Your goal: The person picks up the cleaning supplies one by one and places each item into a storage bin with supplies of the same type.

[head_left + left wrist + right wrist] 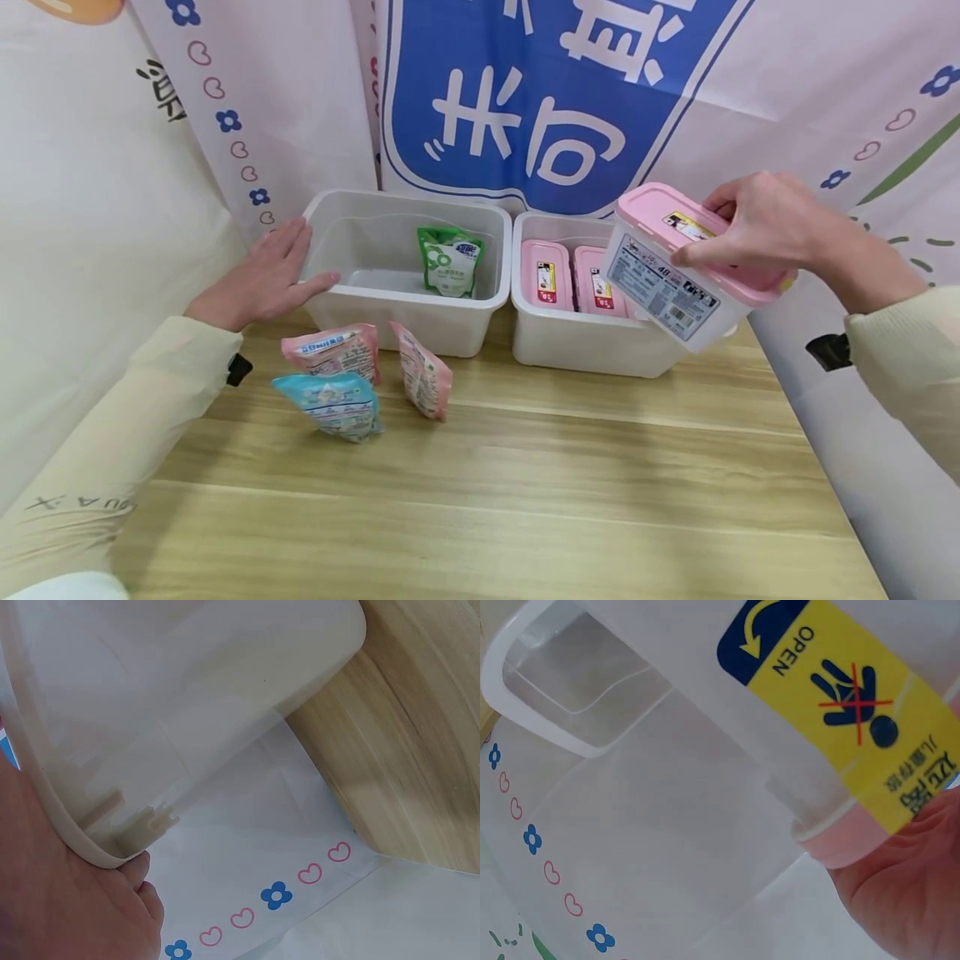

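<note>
My right hand grips a white plastic tub with a pink lid, fingers and thumb across the lid. The tub tilts above the right end of the right bin. Two more pink-lidded tubs stand inside that bin. In the right wrist view, a yellow warning label shows on the held tub. My left hand rests on the left rim of the left bin, thumb over its front corner. A green-and-white pouch leans inside the left bin.
In front of the left bin, two pink pouches and a blue pouch stand on the wooden table. A printed cloth hangs close behind both bins. The table's right edge borders white cloth.
</note>
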Demonstrator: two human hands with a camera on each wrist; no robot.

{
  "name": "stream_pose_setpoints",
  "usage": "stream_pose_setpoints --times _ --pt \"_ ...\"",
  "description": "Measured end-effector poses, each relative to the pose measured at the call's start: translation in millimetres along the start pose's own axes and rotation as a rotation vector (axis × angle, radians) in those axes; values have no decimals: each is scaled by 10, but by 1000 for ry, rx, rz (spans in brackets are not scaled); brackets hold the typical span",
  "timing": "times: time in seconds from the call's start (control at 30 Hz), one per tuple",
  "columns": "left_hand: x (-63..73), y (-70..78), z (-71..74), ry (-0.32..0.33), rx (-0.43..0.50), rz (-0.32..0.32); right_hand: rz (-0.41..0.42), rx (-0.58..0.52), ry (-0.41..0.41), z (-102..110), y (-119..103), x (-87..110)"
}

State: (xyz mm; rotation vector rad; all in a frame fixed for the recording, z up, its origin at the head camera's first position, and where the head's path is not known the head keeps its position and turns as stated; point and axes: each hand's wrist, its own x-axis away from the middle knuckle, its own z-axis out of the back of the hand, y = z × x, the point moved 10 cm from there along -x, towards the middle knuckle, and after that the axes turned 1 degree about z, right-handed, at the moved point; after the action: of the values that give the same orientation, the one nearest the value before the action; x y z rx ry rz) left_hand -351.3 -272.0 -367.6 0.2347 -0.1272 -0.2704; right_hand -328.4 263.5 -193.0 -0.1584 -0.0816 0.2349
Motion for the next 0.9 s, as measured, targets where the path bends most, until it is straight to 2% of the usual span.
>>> stream_pose_setpoints --times 0.47,0.73,0.9 --pt "-6 16 15 14 -1 -13 -141 -29 30 112 426 -184" --pt "10 11 21 18 -1 -10 -214 -74 27 53 562 -311" --pt "8 18 28 20 -2 -10 -227 -89 32 12 609 -368"
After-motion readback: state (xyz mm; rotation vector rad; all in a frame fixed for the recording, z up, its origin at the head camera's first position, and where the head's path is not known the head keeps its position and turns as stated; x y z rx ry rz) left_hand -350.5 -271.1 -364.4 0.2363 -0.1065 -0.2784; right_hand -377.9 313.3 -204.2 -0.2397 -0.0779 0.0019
